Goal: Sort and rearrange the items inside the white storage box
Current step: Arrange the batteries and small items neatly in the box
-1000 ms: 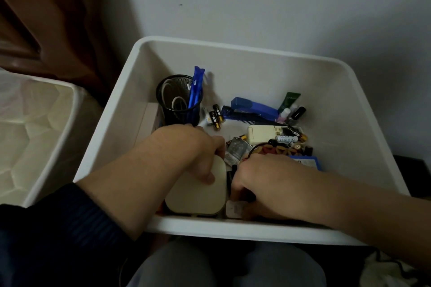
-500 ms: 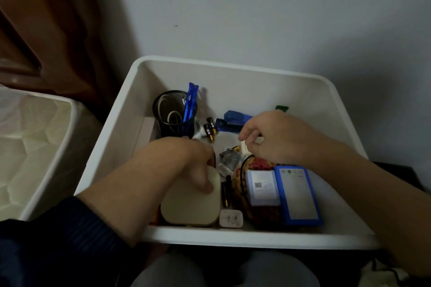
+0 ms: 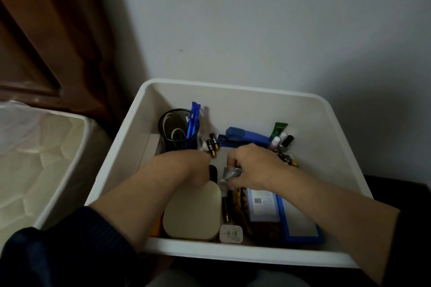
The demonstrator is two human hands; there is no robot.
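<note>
The white storage box (image 3: 121, 151) holds several small items. My left hand (image 3: 186, 165) reaches down just beyond a cream rounded case (image 3: 192, 212), its fingers hidden beneath it. My right hand (image 3: 254, 168) pinches a silvery foil packet (image 3: 229, 175) in the box's middle. A black mesh pen cup (image 3: 178, 133) with blue pens stands at the back left. Loose batteries (image 3: 213, 144) lie beside it. A blue stapler (image 3: 247, 138) lies at the back, and small bottles (image 3: 282, 140) sit at the back right.
A white plug adapter (image 3: 231, 233) sits at the box's near wall. A blue-edged flat box (image 3: 300, 221) and a white labelled pack (image 3: 261, 207) lie near right. A quilted mattress (image 3: 30, 170) is to the left, a grey wall (image 3: 256, 18) behind.
My right hand has come back from the far items toward the middle and now pinches the foil packet. My left hand has moved off the cream case's top toward the batteries.
</note>
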